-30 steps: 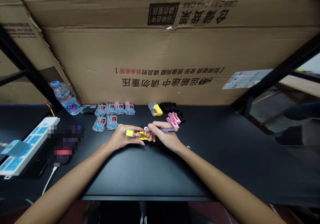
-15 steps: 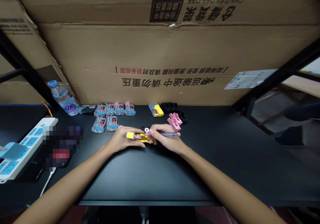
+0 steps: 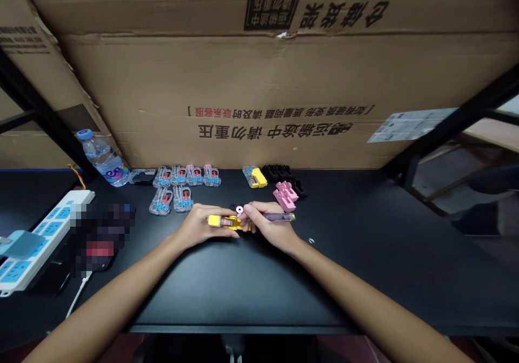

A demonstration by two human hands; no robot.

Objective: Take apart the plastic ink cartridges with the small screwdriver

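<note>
My left hand (image 3: 198, 223) is closed around the end of a small yellow plastic assembly (image 3: 213, 220) with a clear section, its thumb and fingers along either side. My right hand (image 3: 278, 232) pinches a slim purple-tinted pen-like tool (image 3: 279, 217), which lies back across the hand with its gold-coloured end pointing right. The right fingertips meet the assembly's right end, and they hide the tool's working tip. Right by those fingertips is a small pale pink ring (image 3: 239, 209) with a dark centre. Small black parts (image 3: 232, 206) lie just behind it.
Several clear plastic assemblies (image 3: 183, 198) stand at back left, near a water bottle (image 3: 106, 160). A yellow-and-clear assembly (image 3: 256, 177), black pieces (image 3: 277, 172) and pink pieces (image 3: 285, 196) lie behind my hands. At left are a power strip (image 3: 44, 238) and a phone (image 3: 101, 238). Cardboard (image 3: 243, 76) walls the back.
The view has shifted slightly. Both hands keep their grips with barely any movement, and a small white curved piece beside my right wrist now shows more fully.
</note>
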